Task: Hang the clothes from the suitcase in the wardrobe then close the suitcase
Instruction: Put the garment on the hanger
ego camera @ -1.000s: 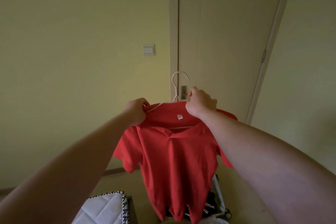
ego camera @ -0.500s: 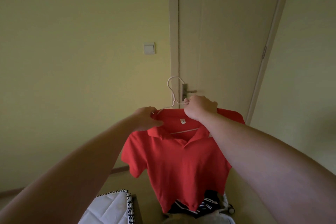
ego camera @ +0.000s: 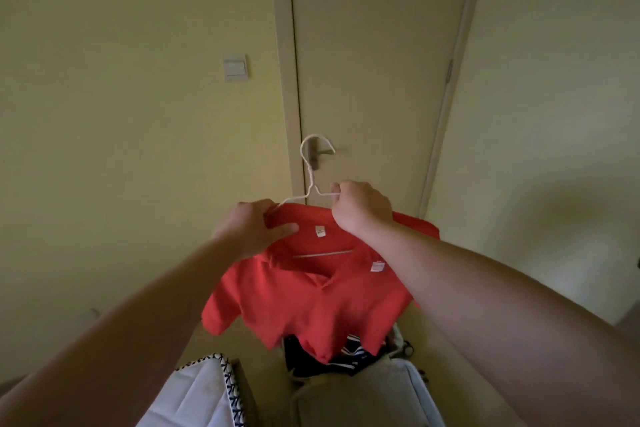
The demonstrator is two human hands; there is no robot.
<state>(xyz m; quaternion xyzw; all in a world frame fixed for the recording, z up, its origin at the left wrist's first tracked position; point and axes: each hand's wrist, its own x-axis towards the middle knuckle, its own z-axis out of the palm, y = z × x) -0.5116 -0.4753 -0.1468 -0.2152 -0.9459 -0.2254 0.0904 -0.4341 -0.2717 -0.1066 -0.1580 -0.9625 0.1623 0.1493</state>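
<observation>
Grips on shirt (ego camera: 311,305), hanger (ego camera: 313,163); labels (ego camera: 320,231) illegible

Two hands: one left hand (ego camera: 254,230), one right hand (ego camera: 362,206). One red shirt (ego camera: 311,302), with two white labels (ego camera: 320,231) (ego camera: 378,266). One white wire hanger (ego camera: 313,187). One door (ego camera: 367,62) with one handle (ego camera: 317,152), and one switch (ego camera: 236,67) on the wall beside it. One open suitcase (ego camera: 415,381), with one dark striped garment (ego camera: 349,357) showing; others may be hidden. One white quilted cover (ego camera: 197,395).

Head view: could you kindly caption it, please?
Left hand and right hand hold a red shirt on a white hanger.
</observation>
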